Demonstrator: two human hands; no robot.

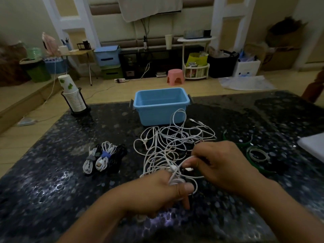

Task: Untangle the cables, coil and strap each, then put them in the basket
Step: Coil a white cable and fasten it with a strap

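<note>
A tangle of white cables (172, 137) lies spread on the dark speckled table (52, 181), just in front of the light blue basket (160, 104). My left hand (157, 192) grips a small coil of white cable wound round its fingers at the near edge of the tangle. My right hand (220, 160) pinches a strand of the same cable beside a white plug, a little to the right. Left of the tangle lie strapped cable bundles (103, 157), white and black, with grey and blue straps.
Green and pale strap rings (256, 155) lie to the right of the tangle. A stack of paper cups in a black holder (74, 100) stands at the table's far left. A white flat object (313, 144) juts in at the right edge.
</note>
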